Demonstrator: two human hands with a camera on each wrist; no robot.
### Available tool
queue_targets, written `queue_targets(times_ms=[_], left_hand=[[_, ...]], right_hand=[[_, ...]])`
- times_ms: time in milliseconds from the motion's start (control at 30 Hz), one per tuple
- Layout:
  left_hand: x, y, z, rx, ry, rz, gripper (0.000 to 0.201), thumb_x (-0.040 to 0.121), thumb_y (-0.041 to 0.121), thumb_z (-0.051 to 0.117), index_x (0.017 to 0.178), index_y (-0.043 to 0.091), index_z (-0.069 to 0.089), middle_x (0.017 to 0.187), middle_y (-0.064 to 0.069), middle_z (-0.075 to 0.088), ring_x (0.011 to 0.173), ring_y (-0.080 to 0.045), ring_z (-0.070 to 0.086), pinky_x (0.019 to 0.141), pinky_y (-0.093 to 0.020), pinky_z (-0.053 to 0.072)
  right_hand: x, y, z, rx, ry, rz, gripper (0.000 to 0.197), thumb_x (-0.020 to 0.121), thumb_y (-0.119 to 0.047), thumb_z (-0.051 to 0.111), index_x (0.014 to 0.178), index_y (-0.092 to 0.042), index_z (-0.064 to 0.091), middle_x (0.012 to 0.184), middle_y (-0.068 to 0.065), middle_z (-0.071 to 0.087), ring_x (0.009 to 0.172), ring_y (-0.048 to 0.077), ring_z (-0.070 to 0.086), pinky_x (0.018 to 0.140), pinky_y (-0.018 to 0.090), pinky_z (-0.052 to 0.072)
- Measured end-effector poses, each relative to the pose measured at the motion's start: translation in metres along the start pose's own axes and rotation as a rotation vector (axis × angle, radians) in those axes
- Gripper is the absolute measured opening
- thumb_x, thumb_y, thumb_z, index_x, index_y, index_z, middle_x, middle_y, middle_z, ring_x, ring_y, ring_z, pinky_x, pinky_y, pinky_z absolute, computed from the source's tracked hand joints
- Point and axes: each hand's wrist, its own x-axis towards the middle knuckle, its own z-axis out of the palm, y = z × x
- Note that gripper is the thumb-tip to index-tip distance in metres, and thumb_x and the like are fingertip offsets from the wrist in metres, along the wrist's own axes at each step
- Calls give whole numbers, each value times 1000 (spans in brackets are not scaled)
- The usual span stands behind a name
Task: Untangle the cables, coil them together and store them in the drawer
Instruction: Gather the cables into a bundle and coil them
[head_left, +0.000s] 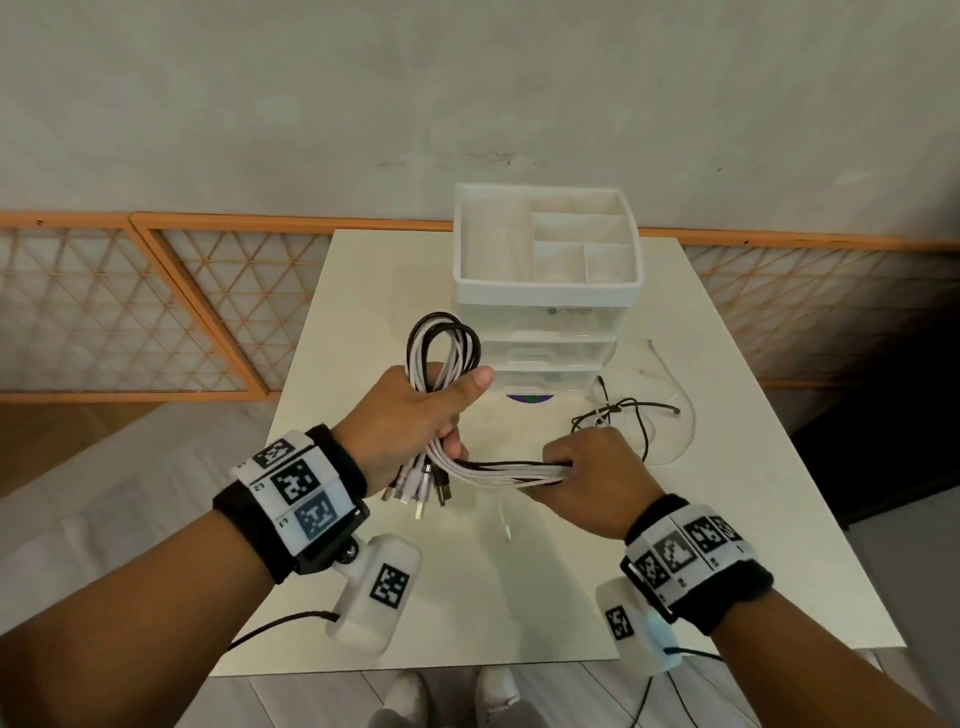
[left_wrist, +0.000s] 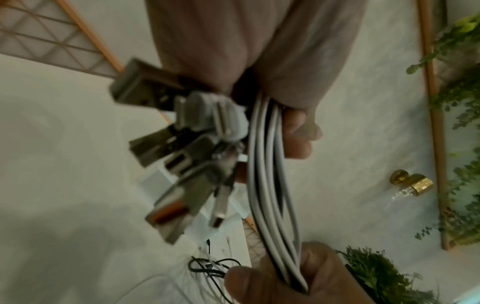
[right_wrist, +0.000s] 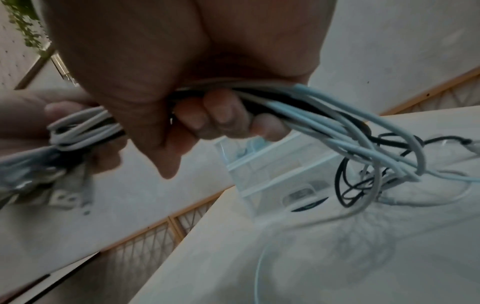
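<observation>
My left hand (head_left: 415, 415) grips a bundle of white and black cables (head_left: 447, 343) above the table, its loops standing up past my thumb. Several USB plugs (head_left: 421, 486) (left_wrist: 182, 156) hang below that fist. From it the cable strands (head_left: 509, 470) (left_wrist: 270, 185) run right into my right hand (head_left: 592, 473), whose fingers (right_wrist: 221, 121) curl round them. Beyond my right hand the loose cable ends (head_left: 623, 415) (right_wrist: 363, 164) lie tangled on the table. The white drawer unit (head_left: 545, 291) (right_wrist: 272, 181) stands behind my hands with its clear drawers pushed in.
The white table (head_left: 519, 597) holds a thin white cable (head_left: 506, 519) trailing toward me. An orange lattice fence (head_left: 156, 301) runs behind the table along the wall. The floor drops off at the table's left and right edges. Green plants (left_wrist: 454, 102) hang on the wall.
</observation>
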Motion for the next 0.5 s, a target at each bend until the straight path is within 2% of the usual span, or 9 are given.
queue_targets(times_ms=[67,133,200,233,300,433,500], left_hand=[[-4,1,0,30,-118,-63,46,78,49,73,59,13,53,43,-4,34,38,-18,41,68,-39,55],[-6,-3,4,209,-195,-121,48,80,56,72,67,11,62,40,-3,39,37,-15,42,66,-31,50],[-6,-12,12,439,-187,-115,44,80,56,72,58,20,62,42,3,49,40,-11,47,57,-21,44],[-5,-18,15,527,-186,-111,43,79,56,73,57,21,62,47,6,55,45,-9,51,55,-20,43],[-3,-31,20,638,-204,-123,43,75,56,76,62,18,61,58,5,60,56,-12,55,61,-24,43],[0,-37,20,652,-126,-141,42,75,43,78,50,21,51,50,6,55,49,-14,51,60,-25,43],[1,-33,20,624,-93,-129,40,78,38,76,49,23,52,47,8,54,46,-12,50,59,-25,43]], right_hand=[[5,4,-6,-69,-18,33,42,70,-41,74,43,-23,47,45,-3,46,53,14,48,54,27,38],[11,8,-13,-134,8,102,37,70,-39,72,47,-20,51,51,-4,52,63,18,54,57,24,36],[14,5,-19,-162,64,170,32,71,-38,70,52,-17,54,58,-3,57,69,21,56,55,23,34],[15,2,-21,-163,88,189,32,72,-36,69,53,-16,53,59,-2,57,68,21,55,54,23,33],[17,-6,-24,-145,124,216,30,71,-28,64,51,-14,47,57,-1,52,64,24,53,52,24,32],[19,-16,-25,-54,173,261,27,70,-21,60,51,-11,43,53,1,46,61,25,49,49,25,32],[19,-18,-27,18,201,258,27,71,-21,62,52,-9,47,52,2,46,60,25,47,51,26,39]])
